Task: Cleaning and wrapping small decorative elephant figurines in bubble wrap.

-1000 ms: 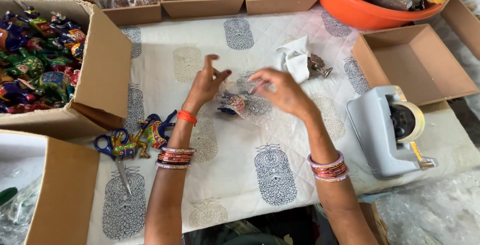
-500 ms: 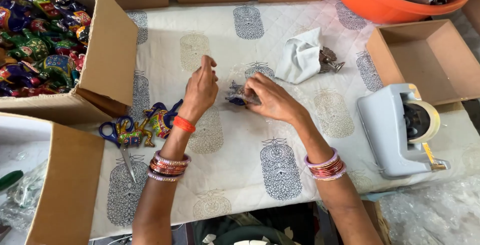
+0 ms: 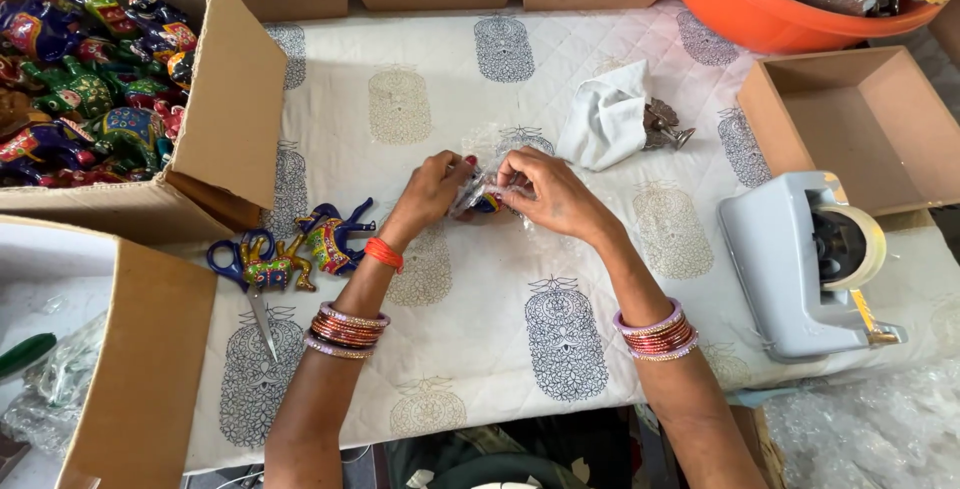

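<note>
Bright, even daylight, soft shadows, sharp focus, slight edge distortion.

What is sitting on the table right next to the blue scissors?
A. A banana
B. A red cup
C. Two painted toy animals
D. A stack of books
C: two colourful painted animal figures lie on the printed cloth beside the blue-handled scissors, just left of the person's left hand.
</note>
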